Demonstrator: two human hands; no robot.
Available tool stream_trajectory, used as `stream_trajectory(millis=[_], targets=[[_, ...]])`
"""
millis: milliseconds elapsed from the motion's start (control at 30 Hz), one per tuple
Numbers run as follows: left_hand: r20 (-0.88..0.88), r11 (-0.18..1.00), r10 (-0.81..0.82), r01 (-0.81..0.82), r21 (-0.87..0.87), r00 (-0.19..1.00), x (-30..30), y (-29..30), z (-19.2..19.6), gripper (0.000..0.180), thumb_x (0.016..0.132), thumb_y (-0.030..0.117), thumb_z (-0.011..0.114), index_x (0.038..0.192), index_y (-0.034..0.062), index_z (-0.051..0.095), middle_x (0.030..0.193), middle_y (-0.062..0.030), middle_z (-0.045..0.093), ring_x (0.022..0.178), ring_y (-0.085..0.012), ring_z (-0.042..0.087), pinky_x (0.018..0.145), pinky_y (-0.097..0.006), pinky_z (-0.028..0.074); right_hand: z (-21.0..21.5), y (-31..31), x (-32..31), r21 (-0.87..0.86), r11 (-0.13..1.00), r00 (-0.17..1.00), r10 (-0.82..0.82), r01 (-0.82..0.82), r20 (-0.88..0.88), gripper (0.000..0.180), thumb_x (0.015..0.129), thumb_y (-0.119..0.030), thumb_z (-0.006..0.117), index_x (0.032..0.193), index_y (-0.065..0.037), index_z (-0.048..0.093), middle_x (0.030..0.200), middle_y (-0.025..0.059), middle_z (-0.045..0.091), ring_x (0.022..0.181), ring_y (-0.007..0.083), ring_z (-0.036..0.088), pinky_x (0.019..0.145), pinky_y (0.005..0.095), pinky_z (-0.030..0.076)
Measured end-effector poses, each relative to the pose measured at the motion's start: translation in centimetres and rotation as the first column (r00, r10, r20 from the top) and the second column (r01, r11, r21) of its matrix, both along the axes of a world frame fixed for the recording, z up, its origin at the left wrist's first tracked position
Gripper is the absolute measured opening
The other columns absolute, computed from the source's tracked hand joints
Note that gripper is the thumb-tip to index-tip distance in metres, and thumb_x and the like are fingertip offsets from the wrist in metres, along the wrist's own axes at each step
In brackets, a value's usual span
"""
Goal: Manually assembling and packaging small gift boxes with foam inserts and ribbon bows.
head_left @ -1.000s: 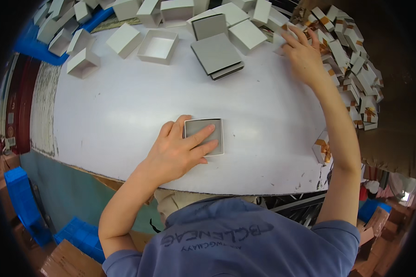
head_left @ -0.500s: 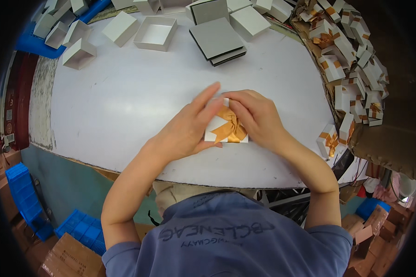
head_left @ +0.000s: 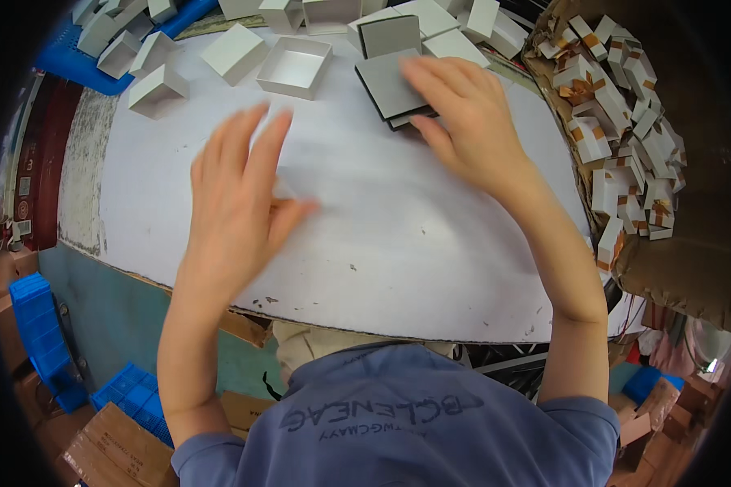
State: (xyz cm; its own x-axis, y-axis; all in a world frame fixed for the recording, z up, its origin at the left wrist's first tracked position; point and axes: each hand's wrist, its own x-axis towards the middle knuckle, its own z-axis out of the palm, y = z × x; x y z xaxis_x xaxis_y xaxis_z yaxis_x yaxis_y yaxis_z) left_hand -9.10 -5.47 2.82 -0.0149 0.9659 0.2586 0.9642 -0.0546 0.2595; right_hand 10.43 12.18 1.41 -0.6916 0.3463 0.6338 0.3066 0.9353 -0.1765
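Observation:
Over the left part of the white tabletop my left hand (head_left: 237,191) is raised, its fingers spread and blurred by motion. Nothing clear shows in it. My right hand (head_left: 475,122) reaches to the stack of grey pads (head_left: 388,81) with black edges at the back. Its fingertips lie over the top pad and its thumb is by the near right edge; whether it grips a pad is not visible. Left of that stack, an open white box (head_left: 295,68) lies with its hollow side up. Beside it sits another white box (head_left: 234,54), tilted.
White boxes with gold ribbon (head_left: 617,105) are heaped along the right edge by brown cardboard (head_left: 674,252). A blue crate (head_left: 77,65) with white boxes stands at the back left. Blue baskets (head_left: 134,398) and cartons (head_left: 118,446) are below on the left.
My hands have parted, and the ribboned box between them is no longer in view there. The left hand went left, the right forward to the grey pads. The view shifted slightly.

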Motion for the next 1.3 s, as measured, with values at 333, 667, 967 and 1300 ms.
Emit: stream_trajectory(millis=[333, 667, 967, 1300], targets=[[0.126, 0.980, -0.111, 0.130, -0.153, 0.986, -0.9, 2.3, -4.4, 0.030, 0.068, 0.011, 0.074, 0.093, 0.0025, 0.059, 0.133, -0.0201, 0.040, 0.119, -0.0391, 0.042, 0.092, -0.046, 0.040, 1.2, -4.0, 2.7, 0.296, 0.950, 0.987, 0.135, -0.102, -0.093, 0.021, 0.061, -0.009, 0.067, 0.081, -0.007, 0.066, 0.084, 0.0025, 0.058, 0.068, 0.0169, 0.053, 0.060, 0.0310, 0.038], [0.296, 0.864, -0.504, 0.468, 0.188, 0.812, 6.0, -2.4, -6.6, 0.070, 0.057, 0.020, 0.078, 0.121, 0.0075, 0.053, 0.129, -0.0122, 0.048, 0.099, -0.0378, 0.050, 0.076, -0.040, 0.047, -0.3, -11.8, 8.2, -0.358, 0.905, 0.925, 0.317, -0.229, 0.211, 0.023, 0.067, -0.011, 0.062, 0.089, -0.008, 0.064, 0.093, 0.0056, 0.059, 0.083, 0.0214, 0.056, 0.072, 0.0352, 0.044], [0.155, 0.825, -0.534, 0.552, -0.122, 0.831, 5.6, -1.7, -4.2, 0.054, 0.065, 0.018, 0.075, 0.117, 0.0145, 0.057, 0.130, -0.0057, 0.048, 0.111, -0.0388, 0.043, 0.087, -0.043, 0.040, -1.9, -8.9, 26.9, 0.185, 0.540, 0.361, -0.741, 0.821, 0.566, 0.063, 0.052, -0.016, 0.076, 0.108, -0.008, 0.048, 0.102, 0.0090, 0.053, 0.099, 0.0284, 0.050, 0.088, 0.0444, 0.032], [0.670, 0.785, -0.619, 0.317, 0.532, 0.409, 8.7, -0.2, -10.6, 0.077, 0.060, 0.015, 0.079, 0.127, 0.0013, 0.043, 0.131, -0.0264, 0.038, 0.110, -0.0385, 0.047, 0.079, -0.042, 0.047, -1.8, -11.2, 7.6, -0.462, 0.885, 0.974, 0.153, -0.060, 0.167, 0.074, 0.053, -0.024, 0.084, 0.117, -0.009, 0.049, 0.113, 0.0133, 0.049, 0.097, 0.0284, 0.052, 0.082, 0.0368, 0.045]])
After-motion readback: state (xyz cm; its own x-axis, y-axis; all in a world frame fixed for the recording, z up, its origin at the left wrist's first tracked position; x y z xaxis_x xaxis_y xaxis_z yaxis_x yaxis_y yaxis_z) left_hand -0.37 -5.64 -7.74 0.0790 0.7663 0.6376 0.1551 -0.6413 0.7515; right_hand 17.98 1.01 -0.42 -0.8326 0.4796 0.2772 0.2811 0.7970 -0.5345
